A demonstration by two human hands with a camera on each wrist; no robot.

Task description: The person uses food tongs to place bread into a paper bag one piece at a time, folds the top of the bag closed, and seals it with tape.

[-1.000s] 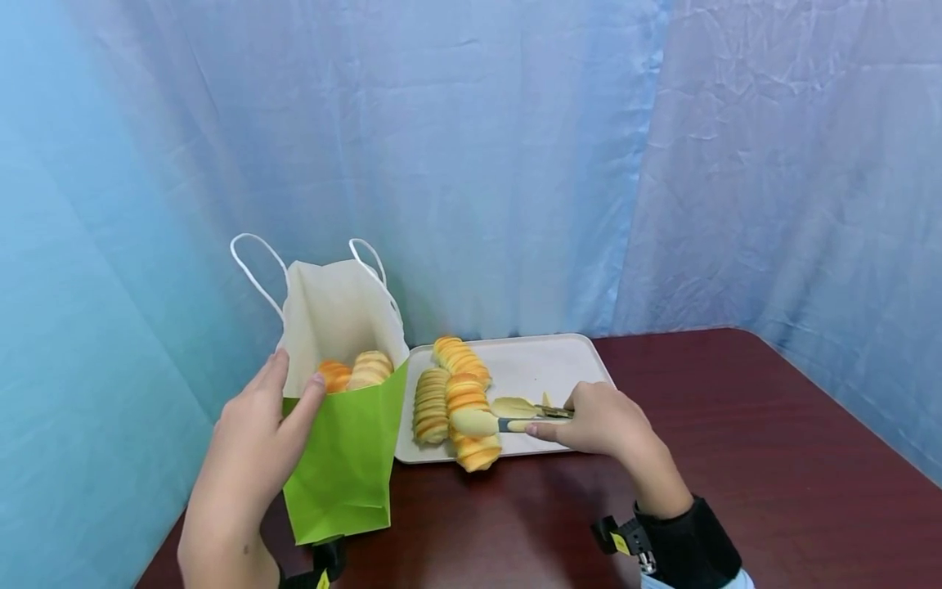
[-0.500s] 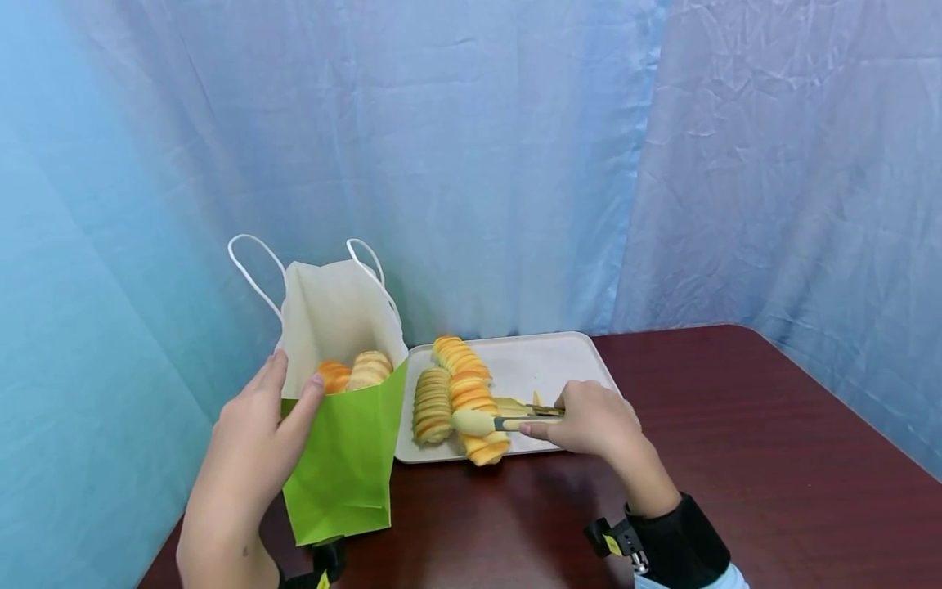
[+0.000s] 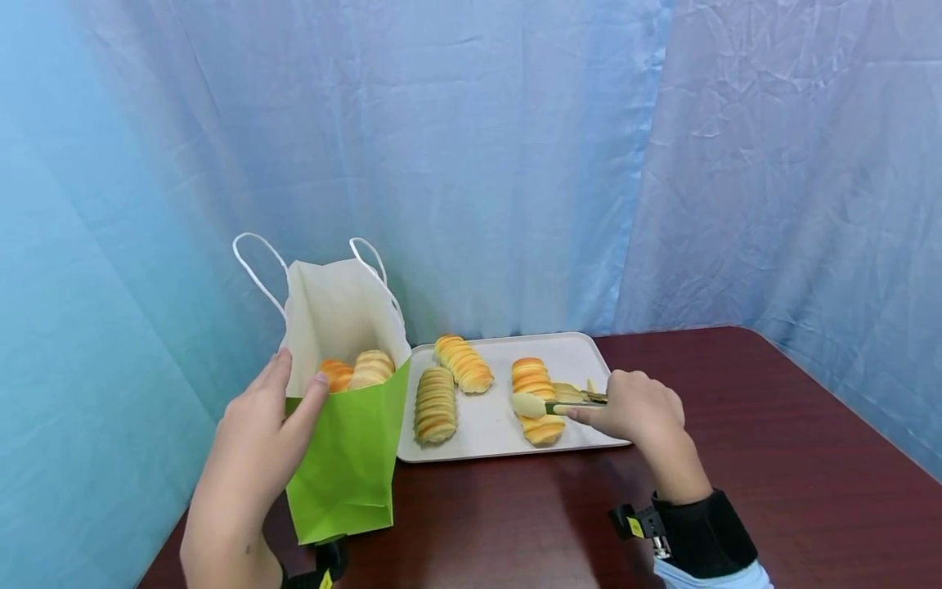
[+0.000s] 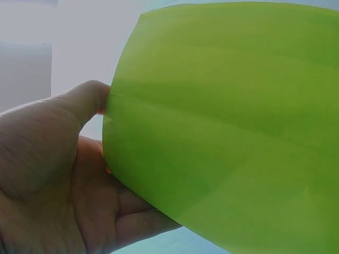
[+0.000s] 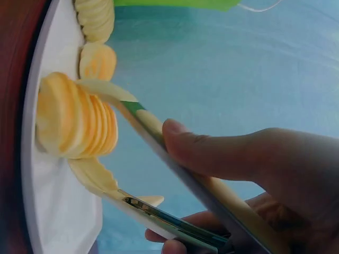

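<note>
In the head view, my left hand (image 3: 253,442) rests against the left side and front rim of a green paper bag (image 3: 346,458), fingers fairly straight. The bag's panel (image 4: 228,116) hides those fingertips in the left wrist view. Two rolls (image 3: 371,369) show in the bag's mouth. My right hand (image 3: 643,409) grips a pair of tongs (image 3: 530,405) with pale tips. Between these tips is a ridged orange-yellow bread roll (image 5: 74,116), over the white tray (image 3: 486,425). Whether the roll touches the tray is hard to tell.
A greenish ridged roll (image 3: 436,406) and a yellow one (image 3: 462,364) lie on the tray's left part, close to the bag. White handles (image 3: 257,270) stick up from the bag. A blue curtain (image 3: 515,164) hangs behind the dark red table (image 3: 736,425).
My right hand has moved right with the tongs, and the orange-yellow roll has moved right with them, away from the other two rolls. The left hand and the bag have stayed put.
</note>
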